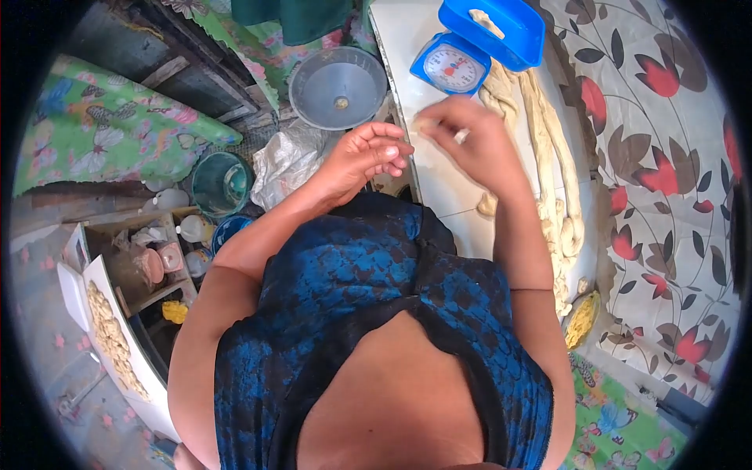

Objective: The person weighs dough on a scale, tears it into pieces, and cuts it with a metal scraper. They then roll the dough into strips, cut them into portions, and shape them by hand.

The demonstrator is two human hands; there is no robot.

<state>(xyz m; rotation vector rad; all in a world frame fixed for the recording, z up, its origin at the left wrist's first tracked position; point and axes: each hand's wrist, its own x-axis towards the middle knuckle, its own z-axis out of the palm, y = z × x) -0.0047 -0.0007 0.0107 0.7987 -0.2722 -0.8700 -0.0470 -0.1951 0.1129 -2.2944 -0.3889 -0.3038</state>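
Observation:
My left hand (362, 163) is held in front of the blue-and-black top, palm turned up. Its fingers are loosely curled and apart, with nothing visible in them. Over the white tiled table (442, 176), my right hand (474, 137) is smeared by motion, with its thumb and fingers pinched together. A small pale bit of dough (424, 124) appears at its fingertips. Beyond that hand stands a blue kitchen scale (452, 69), whose blue tray (521, 39) holds a piece of dough (487, 23). Long dough strips (565, 168) lie along the table's right side, and a small dough lump (486, 204) sits near my right forearm.
A grey basin (338, 82) stands left of the table, near a crumpled plastic sack (286, 164) and a green bucket (222, 184). Many dough pieces lie on a white board (98, 274) at the lower left. A container with yellow contents (581, 321) sits by the wall.

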